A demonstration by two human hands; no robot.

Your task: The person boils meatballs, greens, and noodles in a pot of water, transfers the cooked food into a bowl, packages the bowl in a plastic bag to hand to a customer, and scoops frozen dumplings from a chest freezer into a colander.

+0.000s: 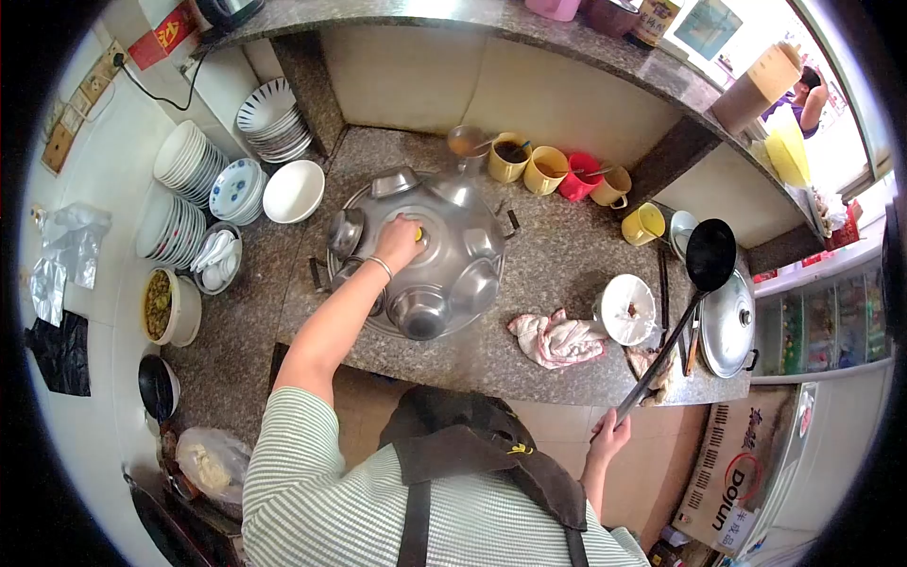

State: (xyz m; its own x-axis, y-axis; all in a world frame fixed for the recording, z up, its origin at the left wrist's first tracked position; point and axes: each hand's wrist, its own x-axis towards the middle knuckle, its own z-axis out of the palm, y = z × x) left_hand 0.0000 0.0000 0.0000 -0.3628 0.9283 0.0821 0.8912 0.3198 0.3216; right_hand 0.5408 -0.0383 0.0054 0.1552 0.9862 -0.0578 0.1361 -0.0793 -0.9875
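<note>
Held at once: the yellow knob [419,233] and the black ladle [710,257]

The yellow knob is clamped in the left grip [402,244], its fingers brought together at the centre of a broad metal lid [442,260]. The lid is ringed by metal bowls [419,316] and is placed midway between the front and back edges of the granite counter [559,260].

The handle of the black ladle is clasped in the right grip [612,435], just off the counter's front edge; its bowl is raised toward the right end.

Near the front edge, right of the lid, a crumpled cloth [557,340] is laid just beside a white bag-lined container [626,307]. A round pot lid [726,326] is set at the right end.

Along the back edge, a red mug [578,178] is lined up with yellow mugs [508,161]. In the back left corner, stacked plates [274,113] are kept near a white bowl [294,191].
</note>
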